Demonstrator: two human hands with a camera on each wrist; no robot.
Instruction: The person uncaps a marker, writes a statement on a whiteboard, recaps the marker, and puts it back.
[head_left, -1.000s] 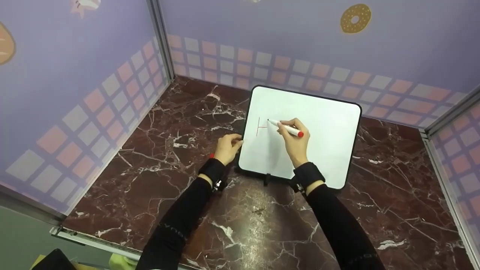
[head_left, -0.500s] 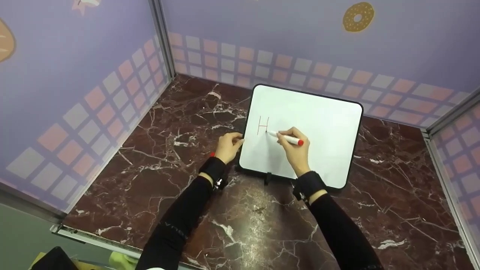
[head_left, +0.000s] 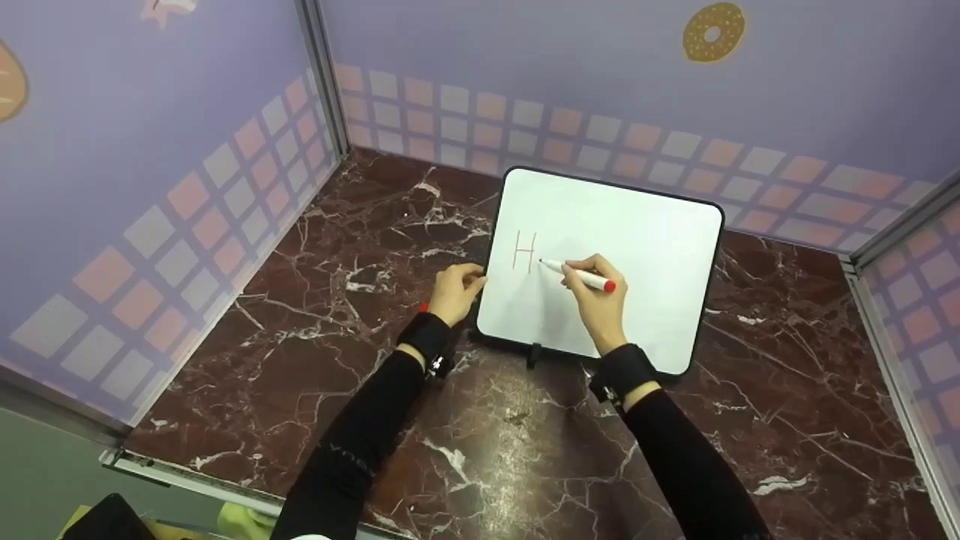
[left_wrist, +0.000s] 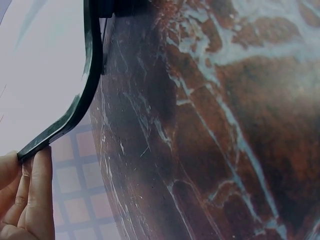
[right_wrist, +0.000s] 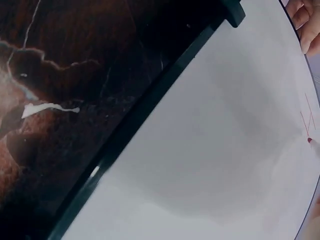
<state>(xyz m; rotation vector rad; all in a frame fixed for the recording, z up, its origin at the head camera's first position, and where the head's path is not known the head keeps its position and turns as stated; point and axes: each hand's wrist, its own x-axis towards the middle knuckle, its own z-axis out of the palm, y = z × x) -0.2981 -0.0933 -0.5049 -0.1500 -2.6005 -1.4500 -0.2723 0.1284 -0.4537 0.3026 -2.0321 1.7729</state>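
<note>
A white dry-erase board [head_left: 645, 225] with a black rim stands tilted back, carrying a thin red letter H [head_left: 524, 251] near its left side. My right hand [head_left: 602, 304] holds a white marker with a red end [head_left: 592, 280] between thumb and fingers. The marker's tip sits just right of the H's lower half; in the right wrist view the red tip [right_wrist: 310, 140] is close to the strokes. My left hand [head_left: 454, 295] pinches the board's left edge, thumb on the front and fingers [left_wrist: 42, 185] behind, as the left wrist view shows.
A black stand foot [head_left: 533, 356] juts out under the board's lower edge. Brown marbled tabletop [head_left: 300, 375] surrounds it. A purple wall with checks [head_left: 525, 127] rises behind, and metal-edged side panels border left and right. Something red [head_left: 424, 308] shows beside the left wrist.
The marker drew the H's right upright downward, then shifted slightly right off its lower end. My right hand moved down and a little right; the left hand kept its grip on the board.
</note>
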